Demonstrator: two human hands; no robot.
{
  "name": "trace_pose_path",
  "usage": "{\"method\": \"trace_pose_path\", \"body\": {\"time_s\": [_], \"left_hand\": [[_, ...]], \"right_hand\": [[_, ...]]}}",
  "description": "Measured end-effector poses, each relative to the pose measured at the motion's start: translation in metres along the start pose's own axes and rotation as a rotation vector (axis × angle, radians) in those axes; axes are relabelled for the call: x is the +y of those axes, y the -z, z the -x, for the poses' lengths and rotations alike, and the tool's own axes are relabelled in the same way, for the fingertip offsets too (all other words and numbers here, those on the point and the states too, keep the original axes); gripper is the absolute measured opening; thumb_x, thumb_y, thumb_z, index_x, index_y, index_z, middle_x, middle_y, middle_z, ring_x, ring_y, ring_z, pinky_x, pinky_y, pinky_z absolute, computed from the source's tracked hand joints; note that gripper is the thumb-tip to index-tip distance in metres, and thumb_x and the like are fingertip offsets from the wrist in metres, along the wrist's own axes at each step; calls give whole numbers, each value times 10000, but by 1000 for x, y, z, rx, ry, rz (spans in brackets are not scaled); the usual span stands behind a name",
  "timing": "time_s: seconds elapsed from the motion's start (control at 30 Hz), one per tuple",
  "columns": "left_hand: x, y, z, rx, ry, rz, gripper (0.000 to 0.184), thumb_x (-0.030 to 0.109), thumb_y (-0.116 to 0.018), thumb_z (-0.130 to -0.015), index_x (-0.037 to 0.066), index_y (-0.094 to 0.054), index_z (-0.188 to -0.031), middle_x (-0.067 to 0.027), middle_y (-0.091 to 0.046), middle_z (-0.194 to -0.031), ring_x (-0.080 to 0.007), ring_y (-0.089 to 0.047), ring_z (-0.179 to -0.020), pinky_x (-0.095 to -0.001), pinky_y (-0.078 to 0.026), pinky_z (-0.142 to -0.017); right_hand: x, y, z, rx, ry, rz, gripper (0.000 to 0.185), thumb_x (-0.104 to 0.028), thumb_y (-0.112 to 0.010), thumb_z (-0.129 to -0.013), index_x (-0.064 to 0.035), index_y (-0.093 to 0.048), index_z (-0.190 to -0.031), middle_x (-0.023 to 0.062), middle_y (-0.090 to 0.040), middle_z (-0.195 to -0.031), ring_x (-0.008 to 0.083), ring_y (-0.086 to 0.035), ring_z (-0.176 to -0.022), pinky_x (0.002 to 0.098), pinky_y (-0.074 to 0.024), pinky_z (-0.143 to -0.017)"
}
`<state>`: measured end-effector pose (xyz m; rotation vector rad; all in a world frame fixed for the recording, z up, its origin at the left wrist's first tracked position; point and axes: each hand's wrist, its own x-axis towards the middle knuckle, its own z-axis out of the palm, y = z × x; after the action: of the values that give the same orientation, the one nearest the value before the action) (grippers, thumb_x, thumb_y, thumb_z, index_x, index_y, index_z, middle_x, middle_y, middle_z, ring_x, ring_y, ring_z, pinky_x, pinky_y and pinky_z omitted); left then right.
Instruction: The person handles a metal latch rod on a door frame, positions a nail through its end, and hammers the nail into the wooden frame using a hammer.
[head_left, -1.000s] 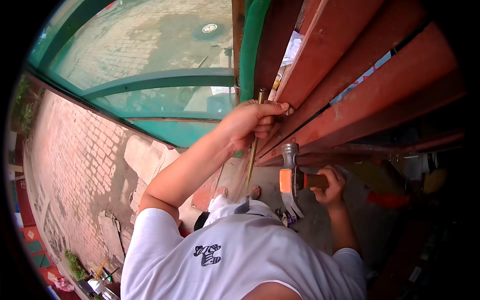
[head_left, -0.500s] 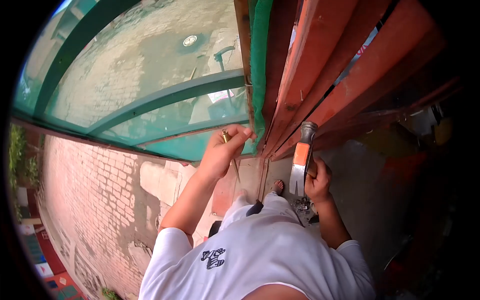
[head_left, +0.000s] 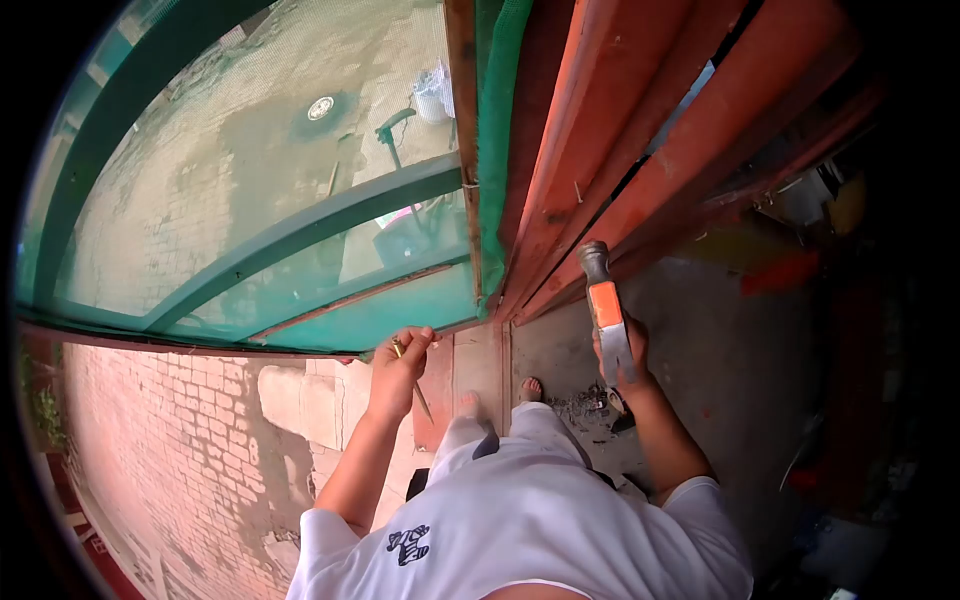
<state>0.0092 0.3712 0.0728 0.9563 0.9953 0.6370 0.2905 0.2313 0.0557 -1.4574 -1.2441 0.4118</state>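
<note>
The left hand (head_left: pixel 398 368) is curled closed around a thin brass-coloured rod (head_left: pixel 424 403), whose short upper end shows above the fingers while the longer, tapering part slants down toward the feet (head_left: pixel 531 388). This hand is in front of the lower edge of a green-framed mesh panel (head_left: pixel 300 241), and I cannot tell whether it touches it. The right hand (head_left: pixel 637 345) is wrapped around a claw hammer (head_left: pixel 605 303) – the head partly covers the fingers, and the handle is mostly hidden. The hammer's round striking face points up and away from the body, the split claw points back toward the wearer, and an orange patch marks its side. Beyond the hammer rise long red beams (head_left: pixel 609 110); a small nail (head_left: pixel 578 191) sticks out of one of them, well apart from both hands. A strip of green mesh (head_left: pixel 497 150) runs down beside the beams. Dark scraps (head_left: pixel 583 406) lie on the floor by one foot, and pale brick paving (head_left: pixel 165 430) spreads out at the left, beyond the white shirt (head_left: pixel 520 520).
</note>
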Motion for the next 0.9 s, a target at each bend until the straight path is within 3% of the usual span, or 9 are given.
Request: {"method": "trace_pose_path", "body": {"time_s": [0.03, 0.13, 0.23, 0.4, 0.57, 0.67, 0.7, 0.9], "left_hand": [[4, -7, 2, 32, -26, -26, 203, 209, -571, -920, 42, -634, -824, 98, -361, -552, -17, -257, -474, -217, -176, -442], [-3, -22, 8, 154, -90, -192, 209, 210, -584, -912, 33, -660, -830, 85, -418, -592, -22, -309, -543, -216, -229, -487], [-32, -36, 13, 227, -117, -254, 197, 191, -565, -917, 29, -640, -834, 99, -360, -540, -9, -266, -482, -208, -184, -447], [-83, -34, 27, 264, 65, -169, 196, 195, -591, -905, 21, -661, -846, 85, -435, -590, -14, -327, -541, -206, -249, -486], [-128, -14, 24, 217, 201, -134, 202, 202, -591, -899, 23, -668, -844, 77, -429, -569, -17, -341, -521, -205, -247, -468], [-152, 1, 20, 150, 215, -164, 201, 198, -597, -895, 15, -673, -861, 69, -447, -594, -23, -360, -543, -208, -279, -488], [-158, 5, 20, 135, 159, -219, 236, 231, -577, -909, 14, -644, -846, 71, -396, -547, -30, -309, -476, -213, -232, -445], [-195, 52, 23, 104, 147, -293, 216, 203, -591, -900, 10, -656, -826, 57, -455, -592, -30, -354, -531, -204, -272, -486]], "right_hand": [[15, -13, 4, 25, 56, -17, 231, -238, -583, -854, -54, -481, -757, 20, -456, -638, 115, -395, -513, 260, -320, -464], [17, -36, -5, -11, 131, -95, 350, -364, -535, -897, -48, -456, -770, 43, -457, -685, 135, -433, -591, 253, -340, -542], [29, -47, -23, 7, 223, -85, 419, -451, -504, -900, -55, -442, -778, 41, -443, -675, 141, -427, -586, 260, -341, -546], [50, -59, -31, -19, 229, -316, 507, -548, -482, -875, -61, -415, -754, 35, -431, -655, 134, -413, -563, 258, -319, -525], [48, -80, -38, 99, 269, -263, 544, -587, -473, -859, -56, -403, -767, 29, -416, -649, 122, -404, -549, 254, -310, -505], [56, -100, -32, 190, 142, -287, 559, -603, -441, -873, -50, -399, -794, 30, -418, -655, 110, -415, -543, 242, -313, -482], [60, -107, -27, 234, 81, -300, 565, -607, -430, -877, -49, -399, -800, 30, -420, -657, 107, -420, -542, 238, -313, -476], [33, -115, -36, 292, 166, -302, 579, -609, -413, -889, -33, -391, -833, 35, -427, -643, 98, -399, -521, 234, -370, -478]]}}
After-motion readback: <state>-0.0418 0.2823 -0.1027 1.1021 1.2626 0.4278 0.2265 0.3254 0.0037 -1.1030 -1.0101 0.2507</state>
